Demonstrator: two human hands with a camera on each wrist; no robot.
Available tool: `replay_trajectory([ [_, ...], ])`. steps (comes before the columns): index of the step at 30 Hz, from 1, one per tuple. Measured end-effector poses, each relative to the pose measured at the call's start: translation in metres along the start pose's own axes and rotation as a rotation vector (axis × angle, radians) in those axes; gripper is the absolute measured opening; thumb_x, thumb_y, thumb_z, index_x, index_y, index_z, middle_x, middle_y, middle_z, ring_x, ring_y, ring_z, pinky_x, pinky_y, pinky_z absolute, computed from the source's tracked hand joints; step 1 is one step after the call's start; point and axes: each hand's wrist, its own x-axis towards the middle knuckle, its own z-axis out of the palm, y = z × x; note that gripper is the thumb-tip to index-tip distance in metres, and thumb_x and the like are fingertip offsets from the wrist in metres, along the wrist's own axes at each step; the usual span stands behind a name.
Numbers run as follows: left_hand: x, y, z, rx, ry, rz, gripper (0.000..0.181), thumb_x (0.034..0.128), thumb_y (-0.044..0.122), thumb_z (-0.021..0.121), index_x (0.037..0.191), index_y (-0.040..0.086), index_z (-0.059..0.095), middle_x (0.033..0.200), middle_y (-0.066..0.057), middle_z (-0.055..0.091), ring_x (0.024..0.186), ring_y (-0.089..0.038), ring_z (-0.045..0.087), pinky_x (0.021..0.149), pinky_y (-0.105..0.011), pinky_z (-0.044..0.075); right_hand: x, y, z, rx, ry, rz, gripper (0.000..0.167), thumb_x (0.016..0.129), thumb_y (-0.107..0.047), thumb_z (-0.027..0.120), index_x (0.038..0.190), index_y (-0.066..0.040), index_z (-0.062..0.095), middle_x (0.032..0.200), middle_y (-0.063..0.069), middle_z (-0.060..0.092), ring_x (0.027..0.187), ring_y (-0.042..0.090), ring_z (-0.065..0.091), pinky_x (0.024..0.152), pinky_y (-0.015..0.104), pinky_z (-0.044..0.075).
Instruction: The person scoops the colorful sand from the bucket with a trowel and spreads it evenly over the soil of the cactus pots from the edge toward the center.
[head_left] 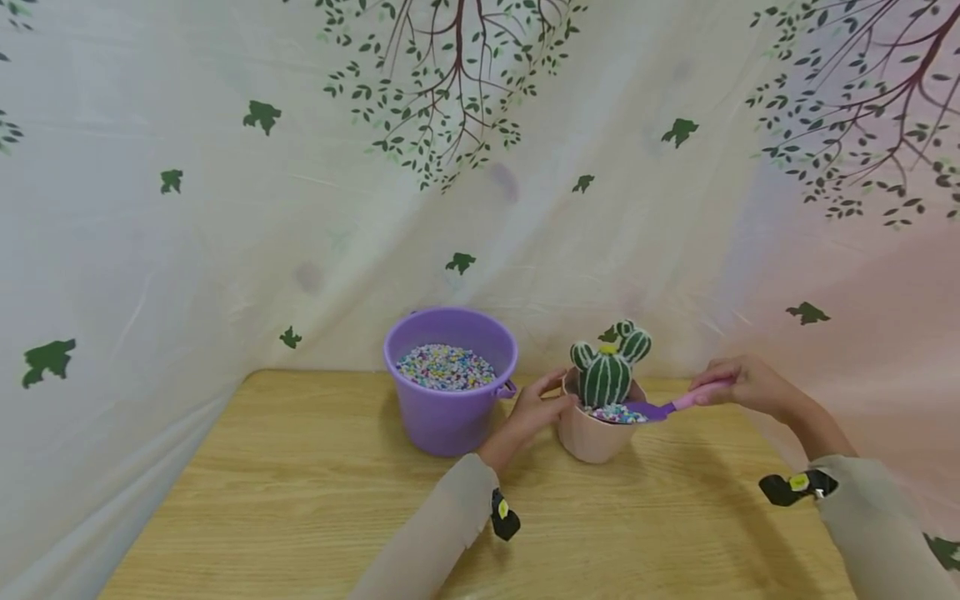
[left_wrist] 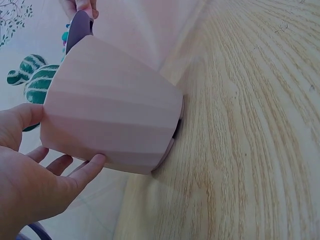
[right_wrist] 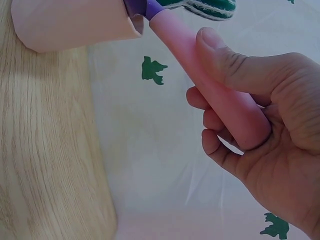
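The left hand (head_left: pixel 534 414) clasped the pink pot (head_left: pixel 596 442); the right hand (head_left: pixel 750 385) gripped the toy shovel (head_left: pixel 682 402). Adding beads (head_left: pixel 615 413) round the toy cactus (head_left: pixel 604 381) seemed underway, calling for a tilt.

Bucket (head_left: pixel 450 427) and pot (head_left: pixel 596 440) on table (head_left: pixel 300 475)

Curtained-off nook, kind of room unclear, wood-grain table (head_left: pixel 300 467), pale draped sheet (head_left: pixel 225 267) with printed branches (head_left: pixel 459 50)
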Motion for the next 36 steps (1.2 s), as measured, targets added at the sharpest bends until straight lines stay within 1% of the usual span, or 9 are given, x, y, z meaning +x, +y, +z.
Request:
replay_trajectory([
  [6,-0.001,0.000,0.001,0.005,-0.008,0.011,0.062,0.0899,0.009,0.069,0.149,0.006,0.051,0.150,-0.021,0.052,0.130,-0.036,0.059,0.097,-0.041,0.059,-0.001,0.002,-0.001,-0.022,-0.001,-0.043,0.015,0.091,-0.013,0.076,0.102,-0.005,0.080,0.086,0.000,0.070,0.079,0.007,0.054,0.066,0.023,0.046],
  [10,-0.001,0.002,0.000,0.003,-0.002,0.014,0.061,0.0902,0.010,0.069,0.149,0.005,0.051,0.149,-0.021,0.054,0.127,-0.035,0.061,0.098,-0.042,0.059,0.002,0.002,-0.002,-0.026,-0.013,-0.032,0.015,0.090,-0.013,0.076,0.103,-0.005,0.080,0.087,0.000,0.070,0.079,0.007,0.053,0.067,0.022,0.046],
  [15,-0.002,0.002,0.000,0.001,0.006,0.010,0.059,0.0909,0.009,0.068,0.148,0.005,0.052,0.149,-0.020,0.054,0.129,-0.035,0.060,0.098,-0.042,0.058,0.003,0.000,-0.003,-0.022,-0.030,-0.018,0.015,0.090,-0.013,0.076,0.102,-0.005,0.080,0.084,-0.001,0.068,0.078,0.007,0.053,0.066,0.023,0.046],
  [22,0.000,0.001,0.002,0.010,0.036,0.012,0.056,0.0914,0.011,0.066,0.146,0.007,0.055,0.147,-0.019,0.057,0.127,-0.035,0.062,0.095,-0.040,0.059,0.003,-0.004,-0.006,0.008,-0.046,-0.024,0.015,0.090,-0.010,0.076,0.101,-0.001,0.079,0.083,-0.001,0.068,0.076,0.007,0.054,0.065,0.023,0.047],
  [26,-0.001,0.000,0.004,0.022,0.067,0.015,0.055,0.0913,0.011,0.068,0.145,0.007,0.057,0.145,-0.019,0.058,0.126,-0.035,0.062,0.097,-0.039,0.058,0.005,-0.005,-0.007,0.007,-0.053,-0.021,0.015,0.090,-0.011,0.076,0.101,-0.001,0.079,0.084,-0.001,0.070,0.076,0.007,0.056,0.066,0.023,0.048],
  [28,-0.001,0.000,0.006,0.030,0.073,0.024,0.056,0.0909,0.009,0.069,0.145,0.006,0.056,0.145,-0.020,0.058,0.126,-0.036,0.062,0.099,-0.040,0.058,0.005,-0.005,-0.008,0.006,-0.054,-0.019,0.015,0.090,-0.012,0.076,0.100,-0.002,0.080,0.084,-0.001,0.070,0.076,0.007,0.056,0.066,0.023,0.048],
  [32,-0.003,0.001,0.007,0.038,0.058,0.034,0.060,0.0902,0.009,0.071,0.147,0.004,0.052,0.145,-0.022,0.057,0.126,-0.037,0.061,0.102,-0.040,0.056,0.004,-0.005,-0.010,0.010,-0.059,-0.025,0.014,0.090,-0.011,0.076,0.100,-0.002,0.080,0.084,-0.001,0.070,0.075,0.007,0.055,0.065,0.023,0.047],
  [36,-0.003,0.001,0.007,0.030,0.055,0.038,0.060,0.0902,0.007,0.070,0.147,0.003,0.052,0.144,-0.023,0.058,0.124,-0.037,0.063,0.100,-0.039,0.057,0.005,-0.004,-0.011,0.005,-0.060,-0.046,0.013,0.090,-0.008,0.075,0.100,-0.001,0.079,0.082,-0.001,0.069,0.074,0.006,0.054,0.064,0.023,0.046],
])
